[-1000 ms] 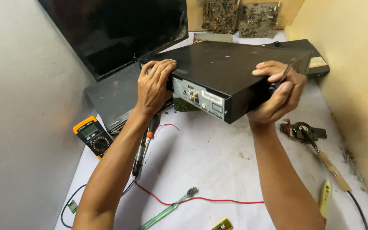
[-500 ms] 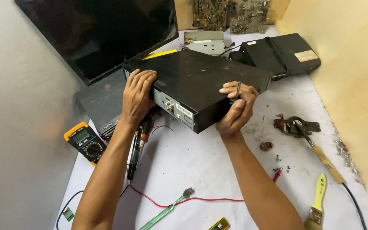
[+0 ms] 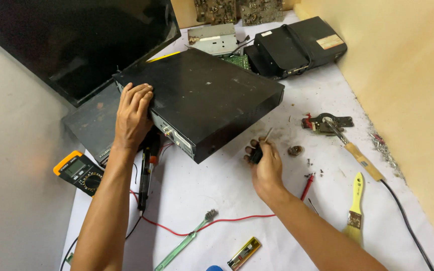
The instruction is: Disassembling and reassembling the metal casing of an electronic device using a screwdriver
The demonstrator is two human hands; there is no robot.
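One flat black metal case (image 3: 212,95) lies at an angle on the white worktop (image 3: 217,185), its near corner jutting toward the viewer. The left hand (image 3: 132,118), fingers spread, presses flat on the case's left near corner. The right hand (image 3: 264,163) is closed around one small screwdriver (image 3: 261,146) just beside the near edge. The case looks rigid, fairly heavy and smooth-topped; best gripped by opposite edges. One yellow multimeter (image 3: 79,170) lies at left, one soldering iron (image 3: 355,153) and one yellow brush (image 3: 355,208) at right.
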